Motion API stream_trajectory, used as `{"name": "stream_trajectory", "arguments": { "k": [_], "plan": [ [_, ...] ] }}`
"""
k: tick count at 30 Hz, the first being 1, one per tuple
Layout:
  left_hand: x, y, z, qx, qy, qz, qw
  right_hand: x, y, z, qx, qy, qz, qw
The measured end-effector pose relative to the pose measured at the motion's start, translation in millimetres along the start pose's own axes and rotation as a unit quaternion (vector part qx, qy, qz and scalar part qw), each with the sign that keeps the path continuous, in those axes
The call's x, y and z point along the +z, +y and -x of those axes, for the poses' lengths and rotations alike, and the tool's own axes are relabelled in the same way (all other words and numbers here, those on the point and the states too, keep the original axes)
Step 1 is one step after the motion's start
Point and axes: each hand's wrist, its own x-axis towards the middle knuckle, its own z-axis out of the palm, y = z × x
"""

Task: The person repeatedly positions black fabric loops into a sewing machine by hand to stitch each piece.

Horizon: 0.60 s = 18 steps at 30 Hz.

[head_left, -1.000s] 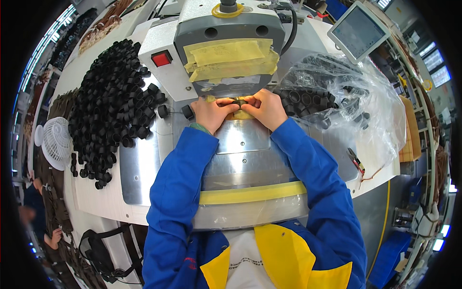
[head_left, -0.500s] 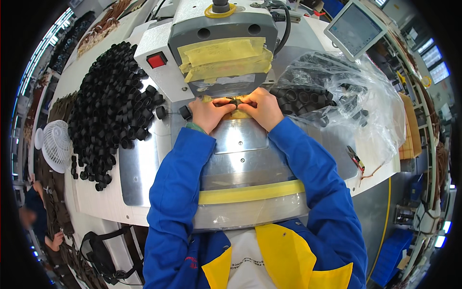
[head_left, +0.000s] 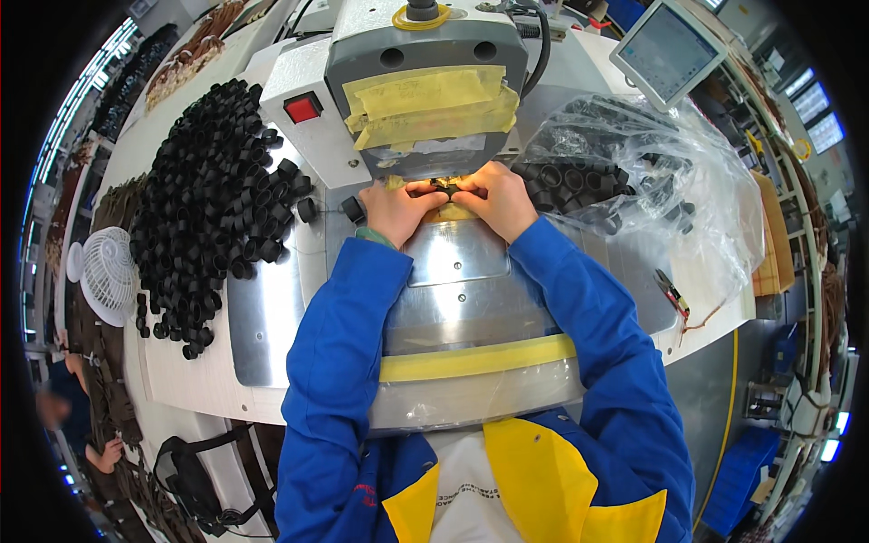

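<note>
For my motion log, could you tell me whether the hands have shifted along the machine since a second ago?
No. Both the left hand and the right hand remain pinched together under the taped machine head, above the metal plate.

Packages, labels and screens around the grey sewing-machine head (head_left: 425,63)

Crumpled clear plastic bag (head_left: 688,172) of black rings, lying right of the machine head; yellow masking-tape strips (head_left: 434,104) stuck across its front face, a pale rectangular label (head_left: 450,143) just below them; grey-framed rectangular screen (head_left: 663,41), tilted, upper right of it.
</note>
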Motion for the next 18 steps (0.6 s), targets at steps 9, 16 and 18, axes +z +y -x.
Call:
{"name": "stream_trajectory", "arguments": {
  "k": [9,16,18],
  "plan": [
    [2,-7,-2,-0.028,-0.009,0.034,0.999,3,1,0,-0.023,0.001,0.028,0.999],
    [1,-11,-2,0.007,0.007,0.107,0.994,6,1,0,-0.049,0.013,0.046,0.998],
    [0,-11,-3,-0.015,-0.010,0.054,0.998,5,2,0,-0.041,0.014,0.039,0.998]
  ]
}}
